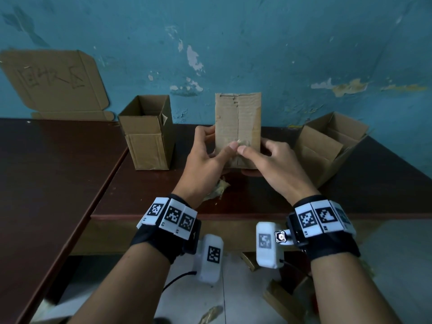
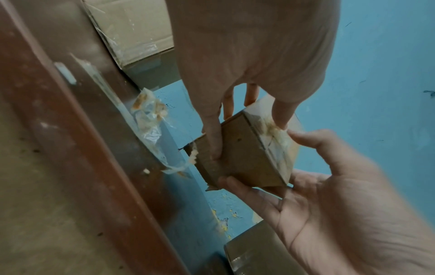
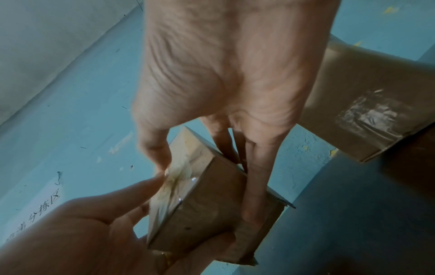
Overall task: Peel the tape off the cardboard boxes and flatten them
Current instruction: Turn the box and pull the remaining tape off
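- Over the table (image 1: 233,197), gripped the box (image 1: 237,127) upright, left hand (image 1: 205,160) and right hand (image 1: 271,164) both clamped round it.
- Thumbs picked at tape (image 1: 240,143).
- Could shred; looked brittle.

Head view looks down; both wrist views closely share the held box (image 1: 237,127).

Black wristbands (image 1: 163,239) carry white blocks with black square-pattern markers (image 1: 308,218).
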Action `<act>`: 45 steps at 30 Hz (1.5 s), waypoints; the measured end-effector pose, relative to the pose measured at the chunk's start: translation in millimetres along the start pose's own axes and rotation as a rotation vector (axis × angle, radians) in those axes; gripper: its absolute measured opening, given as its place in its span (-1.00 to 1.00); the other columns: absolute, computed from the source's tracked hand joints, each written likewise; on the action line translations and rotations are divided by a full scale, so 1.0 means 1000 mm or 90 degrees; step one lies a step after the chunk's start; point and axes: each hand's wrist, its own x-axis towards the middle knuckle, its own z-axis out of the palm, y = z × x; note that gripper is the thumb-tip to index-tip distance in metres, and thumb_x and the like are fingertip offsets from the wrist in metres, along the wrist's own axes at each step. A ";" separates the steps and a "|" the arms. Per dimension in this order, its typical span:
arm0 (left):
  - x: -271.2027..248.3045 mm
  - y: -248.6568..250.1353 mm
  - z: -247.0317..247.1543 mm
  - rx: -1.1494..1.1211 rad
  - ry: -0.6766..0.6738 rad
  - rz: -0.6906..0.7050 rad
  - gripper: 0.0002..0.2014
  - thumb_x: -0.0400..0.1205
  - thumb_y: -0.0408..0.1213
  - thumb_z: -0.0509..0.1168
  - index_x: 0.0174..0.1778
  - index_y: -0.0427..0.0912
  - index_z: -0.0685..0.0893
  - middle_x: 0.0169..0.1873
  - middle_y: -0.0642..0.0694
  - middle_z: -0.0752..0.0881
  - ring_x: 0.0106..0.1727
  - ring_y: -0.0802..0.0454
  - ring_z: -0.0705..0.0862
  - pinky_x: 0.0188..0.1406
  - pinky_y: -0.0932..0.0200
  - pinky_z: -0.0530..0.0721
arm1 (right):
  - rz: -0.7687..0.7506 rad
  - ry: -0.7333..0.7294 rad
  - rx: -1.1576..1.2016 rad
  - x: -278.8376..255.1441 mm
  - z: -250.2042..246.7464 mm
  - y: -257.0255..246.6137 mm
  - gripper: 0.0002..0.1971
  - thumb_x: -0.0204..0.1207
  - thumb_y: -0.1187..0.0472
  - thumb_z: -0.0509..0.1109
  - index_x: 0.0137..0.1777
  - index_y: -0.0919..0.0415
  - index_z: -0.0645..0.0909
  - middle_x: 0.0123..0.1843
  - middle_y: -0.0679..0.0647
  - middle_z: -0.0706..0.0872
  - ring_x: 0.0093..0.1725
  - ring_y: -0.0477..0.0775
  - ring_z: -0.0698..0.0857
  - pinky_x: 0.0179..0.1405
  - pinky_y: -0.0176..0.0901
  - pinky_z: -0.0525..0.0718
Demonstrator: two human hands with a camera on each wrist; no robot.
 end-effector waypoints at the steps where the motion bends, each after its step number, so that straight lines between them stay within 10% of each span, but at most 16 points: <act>1: 0.000 0.000 0.000 0.004 -0.003 0.003 -0.58 0.77 -0.23 0.44 0.47 -0.14 0.44 0.45 -0.09 0.67 0.35 0.02 0.80 0.24 -0.11 0.87 | 0.003 0.001 0.001 0.000 0.000 0.001 -0.33 0.50 -0.36 0.57 0.51 0.02 0.77 0.21 -0.16 0.91 0.23 -0.14 0.87 0.20 0.00 0.89; 14: -0.002 0.005 0.001 -0.076 0.001 -0.047 -0.67 0.85 -0.02 0.29 0.45 -0.07 0.48 0.42 -0.08 0.67 0.31 0.01 0.82 0.08 0.00 0.87 | 0.007 -0.003 -0.001 0.004 0.000 0.004 -0.37 0.39 -0.31 0.60 0.42 -0.05 0.79 0.14 -0.19 0.92 0.18 -0.11 0.89 0.23 0.05 0.88; 24: 0.001 0.003 -0.004 -0.044 -0.006 -0.036 -0.63 0.77 -0.31 0.40 0.47 -0.10 0.49 0.37 -0.07 0.72 0.31 -0.06 0.82 0.11 0.04 0.86 | 0.003 0.003 0.017 0.005 0.003 0.006 -0.19 0.44 -0.44 0.51 0.59 0.02 0.71 0.29 -0.15 0.89 0.30 -0.10 0.85 0.25 0.03 0.88; 32: 0.000 0.006 -0.004 -0.050 -0.017 -0.058 -0.72 0.84 -0.23 0.21 0.48 -0.03 0.49 0.37 -0.05 0.74 0.31 -0.06 0.81 0.00 0.10 0.83 | 0.007 0.009 0.019 0.008 0.005 0.009 -0.47 0.59 -0.12 0.62 0.51 0.04 0.75 0.22 -0.15 0.90 0.23 -0.10 0.87 0.22 0.06 0.90; 45: 0.001 0.003 -0.006 -0.018 -0.023 -0.036 -0.57 0.77 -0.42 0.28 0.55 -0.05 0.47 0.40 -0.06 0.70 0.28 -0.03 0.81 -0.01 0.17 0.83 | 0.012 -0.021 0.062 0.004 0.003 0.003 -0.23 0.48 -0.44 0.44 0.56 0.04 0.73 0.27 -0.07 0.90 0.25 -0.05 0.88 0.23 0.07 0.89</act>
